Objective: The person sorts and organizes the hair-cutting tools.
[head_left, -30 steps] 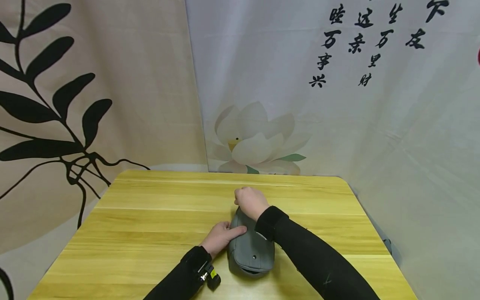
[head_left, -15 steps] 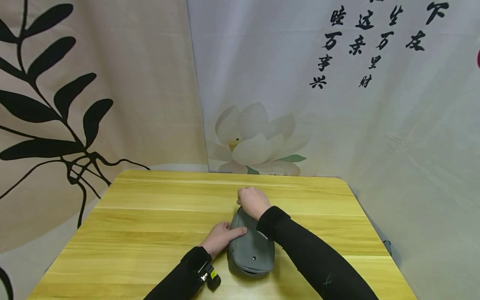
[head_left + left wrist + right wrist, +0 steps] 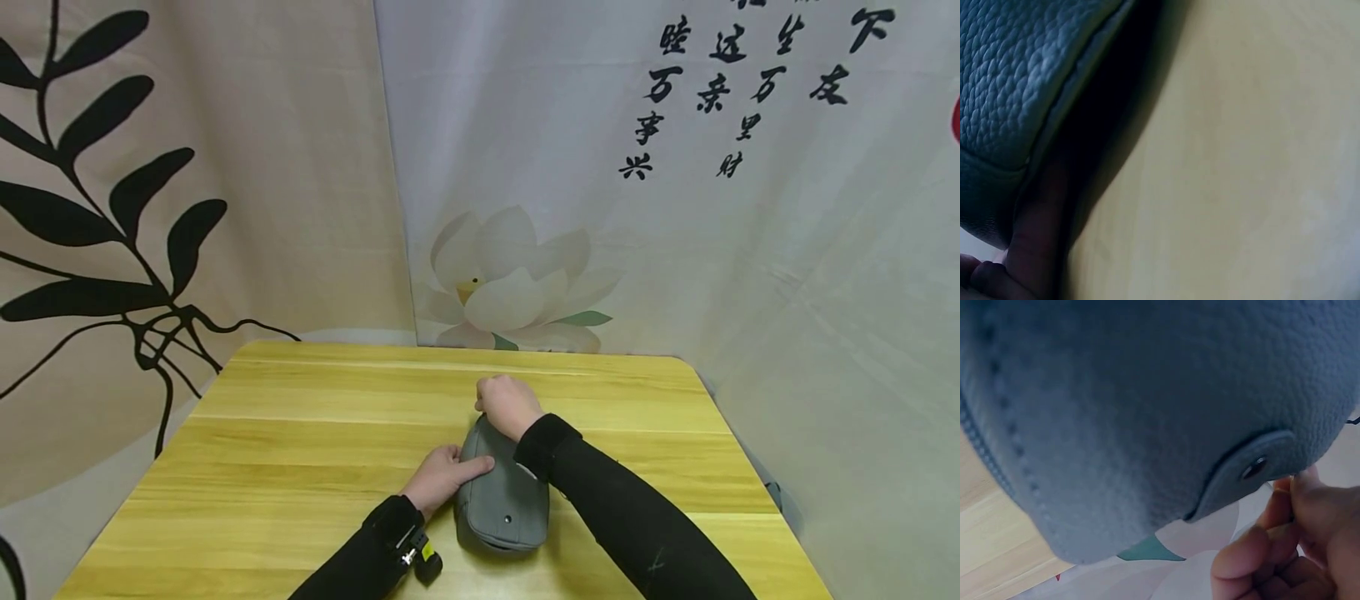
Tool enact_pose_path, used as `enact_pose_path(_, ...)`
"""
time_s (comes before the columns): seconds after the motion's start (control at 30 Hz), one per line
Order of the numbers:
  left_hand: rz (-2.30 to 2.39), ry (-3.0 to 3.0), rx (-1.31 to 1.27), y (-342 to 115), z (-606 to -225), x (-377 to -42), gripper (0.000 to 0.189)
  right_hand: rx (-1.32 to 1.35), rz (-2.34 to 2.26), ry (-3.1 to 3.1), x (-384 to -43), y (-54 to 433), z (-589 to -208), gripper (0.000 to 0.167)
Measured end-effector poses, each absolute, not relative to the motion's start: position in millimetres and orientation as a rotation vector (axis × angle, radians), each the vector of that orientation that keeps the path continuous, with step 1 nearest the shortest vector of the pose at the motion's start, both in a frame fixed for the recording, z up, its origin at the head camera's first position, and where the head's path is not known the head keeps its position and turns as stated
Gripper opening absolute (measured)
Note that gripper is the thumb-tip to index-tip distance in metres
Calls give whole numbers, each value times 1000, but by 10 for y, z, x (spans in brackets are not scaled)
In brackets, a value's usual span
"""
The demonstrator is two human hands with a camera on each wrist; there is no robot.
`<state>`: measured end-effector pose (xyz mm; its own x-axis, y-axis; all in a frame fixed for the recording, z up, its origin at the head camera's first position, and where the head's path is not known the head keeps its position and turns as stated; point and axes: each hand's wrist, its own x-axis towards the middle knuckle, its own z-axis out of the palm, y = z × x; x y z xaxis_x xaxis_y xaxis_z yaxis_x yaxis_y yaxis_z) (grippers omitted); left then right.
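A grey leather zipper pouch (image 3: 510, 500) lies on the table in the head view, with a small metal rivet near its front end. My left hand (image 3: 438, 479) holds its left side, thumb on top; in the left wrist view a finger (image 3: 1038, 244) is tucked against the pouch's seam. Over the far end, my right hand (image 3: 506, 404) has its fingers curled. In the right wrist view, that hand's thumb and fingers (image 3: 1279, 540) pinch at the pouch's edge beside a riveted leather tab (image 3: 1241, 472); what lies between the fingertips is hidden. Zipper teeth (image 3: 985, 453) run along the pouch's other edge.
The wooden table (image 3: 315, 417) extends on all sides of the pouch. Behind it hangs a cloth backdrop (image 3: 562, 167) with a printed lotus, dark leaves and lettering. A small black device (image 3: 427, 567) is strapped at the left wrist.
My right hand has shifted slightly to the right at the far end. The dark gap at the pouch's near end looks narrower. My left hand keeps its hold.
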<state>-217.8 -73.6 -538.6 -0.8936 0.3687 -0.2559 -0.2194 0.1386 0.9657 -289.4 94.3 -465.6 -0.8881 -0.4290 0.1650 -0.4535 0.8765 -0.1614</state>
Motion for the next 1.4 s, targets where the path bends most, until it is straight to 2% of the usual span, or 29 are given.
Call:
enact_pose_path(0.8,1803,2032,117,-733,-5415,-2149,53,591,438,-3010,-2907,1075,-4614,6)
enact_pose_path(1.1,1810,2027,92,-725,-5447,-2145,57,443,602,-3094,-2930,1188,-4646,8)
enact_pose_path(1.4,1830,2016,98,-722,-5424,-2131,54,445,746,-3116,-2928,1285,-4659,14)
